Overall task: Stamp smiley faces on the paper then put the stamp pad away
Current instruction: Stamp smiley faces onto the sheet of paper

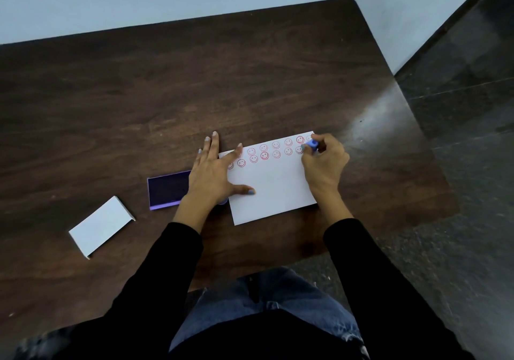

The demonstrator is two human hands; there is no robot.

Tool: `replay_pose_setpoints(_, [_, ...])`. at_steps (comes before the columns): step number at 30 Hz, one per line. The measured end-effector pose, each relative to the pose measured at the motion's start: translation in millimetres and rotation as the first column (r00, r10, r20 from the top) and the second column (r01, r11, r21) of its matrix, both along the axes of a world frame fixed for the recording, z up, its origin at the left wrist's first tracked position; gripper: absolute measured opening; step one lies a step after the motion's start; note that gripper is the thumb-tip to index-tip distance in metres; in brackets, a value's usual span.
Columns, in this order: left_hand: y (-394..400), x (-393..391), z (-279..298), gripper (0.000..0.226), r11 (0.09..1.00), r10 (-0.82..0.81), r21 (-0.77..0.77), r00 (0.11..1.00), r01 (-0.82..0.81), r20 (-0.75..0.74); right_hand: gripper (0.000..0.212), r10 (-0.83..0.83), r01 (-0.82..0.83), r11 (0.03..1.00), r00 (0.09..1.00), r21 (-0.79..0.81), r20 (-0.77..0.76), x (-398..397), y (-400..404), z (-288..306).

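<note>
A white paper (274, 185) lies on the dark wooden table, with two rows of red smiley faces (264, 152) along its far edge. My right hand (324, 165) grips a small blue stamp (312, 145) pressed at the paper's far right corner, at the end of the second row. My left hand (215, 171) lies flat with fingers spread on the paper's left edge. A dark stamp pad (167, 188) with a purple rim sits open just left of that hand, partly hidden by the wrist. A small bluish object (222, 201) peeks out under my left wrist.
A white box (101, 226) lies at the table's near left. The table (194, 87) stretches far ahead to a pale wall. Its right edge drops to dark tiled floor (459, 137). My knees in jeans sit below the near edge.
</note>
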State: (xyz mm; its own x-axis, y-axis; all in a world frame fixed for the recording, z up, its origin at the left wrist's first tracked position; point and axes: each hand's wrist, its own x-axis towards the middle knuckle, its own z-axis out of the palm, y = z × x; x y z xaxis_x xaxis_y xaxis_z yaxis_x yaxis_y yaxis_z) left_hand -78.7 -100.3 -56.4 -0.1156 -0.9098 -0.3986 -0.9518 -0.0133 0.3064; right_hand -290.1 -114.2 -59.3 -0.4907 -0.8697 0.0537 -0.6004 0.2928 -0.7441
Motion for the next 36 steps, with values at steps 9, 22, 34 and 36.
replay_pose_setpoints(9, [0.0,1.1,-1.5,0.107,1.0,0.003,-0.007,1.0,-0.003,-0.001,0.023,0.023,-0.024,1.0,0.999,-0.015,-0.038,1.4,2.0,-0.6])
replay_pose_setpoints(22, [-0.1,-0.5,4.4,0.107,1.0,0.013,-0.001,0.999,-0.013,-0.038,0.016,-0.365,0.667,0.743,0.475,-0.057,0.8,-38.6,-9.1,46.5])
replay_pose_setpoints(34, [47.4,46.6,18.6,0.054,0.983,0.117,-0.136,0.989,-0.128,-0.086,0.01,-0.307,0.692,0.722,0.302,0.014,0.902,-44.9,-3.6,58.8])
replay_pose_setpoints(36, [53.4,45.5,15.5,0.051,0.981,0.117,-0.146,0.989,-0.129,-0.086,0.009,-0.294,0.684,0.729,0.299,0.011,0.908,-41.2,-3.5,58.7])
